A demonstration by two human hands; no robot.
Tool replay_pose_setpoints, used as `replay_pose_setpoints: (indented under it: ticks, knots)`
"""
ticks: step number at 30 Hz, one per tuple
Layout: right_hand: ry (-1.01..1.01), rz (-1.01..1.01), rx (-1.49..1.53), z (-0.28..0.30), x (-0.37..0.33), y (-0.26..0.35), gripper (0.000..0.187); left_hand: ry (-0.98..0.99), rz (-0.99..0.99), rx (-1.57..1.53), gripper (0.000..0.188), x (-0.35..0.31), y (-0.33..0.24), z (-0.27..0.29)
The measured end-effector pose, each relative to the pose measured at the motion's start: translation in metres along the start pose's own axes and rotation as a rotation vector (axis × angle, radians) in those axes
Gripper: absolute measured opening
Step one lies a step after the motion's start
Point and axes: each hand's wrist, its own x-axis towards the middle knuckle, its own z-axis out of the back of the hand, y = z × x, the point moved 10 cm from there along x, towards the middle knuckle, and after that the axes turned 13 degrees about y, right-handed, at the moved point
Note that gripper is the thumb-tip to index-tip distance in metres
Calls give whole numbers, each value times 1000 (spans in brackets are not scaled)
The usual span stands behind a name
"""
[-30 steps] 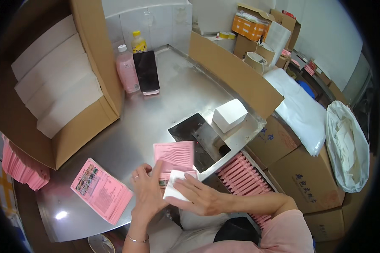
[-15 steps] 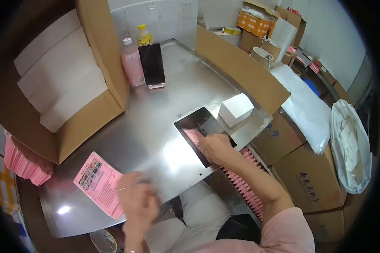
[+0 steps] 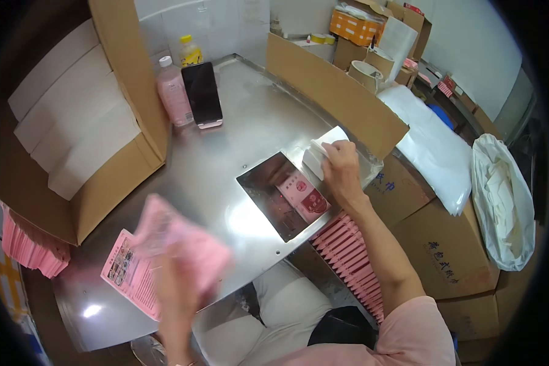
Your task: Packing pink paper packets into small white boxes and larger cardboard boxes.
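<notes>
Nearest, the person's left hand [image 3: 175, 276] has hold of a pink wrapper [image 3: 204, 253]; blur hides exactly how far its fingers are bent. The wrapper slants from far left to near right, partly covering a flat pink pile [image 3: 123, 277] just beside that hand. Beneath the right forearm stands a row of pink packets [image 3: 351, 262]. Between the hands, but closer to the right one, a printed pink packet [image 3: 304, 194] lies in a dark recess [image 3: 256, 183], its long side also running far left to near right. Beyond it, the right hand [image 3: 343, 172] has its fingers curled closed on a white paper stack [image 3: 333, 135] (folded tissues, by the look of it). That stack is well apart from the left hand, ahead and to its right. Farther off, ahead of both hands, a dark phone [image 3: 202, 94] leans upright.
</notes>
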Motion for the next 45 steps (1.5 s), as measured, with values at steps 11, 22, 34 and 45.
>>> replay_pose_setpoints:
  ticks: [11, 22, 34, 45]
  knots:
    - [116, 648, 164, -10, -81, 196, 33, 177, -108, 139, 93, 32, -46, -78]
    - [3, 84, -57, 32, -18, 81, 36, 73, 34, 370, 52, 34, -51, -68]
    - [9, -48, 21, -5, -2, -5, 10, -24, -201, 371, 48, 43, -69, -70]
    - [372, 800, 401, 21, -113, 205, 42, 238, -109, 139, 69, 28, -47, -65]
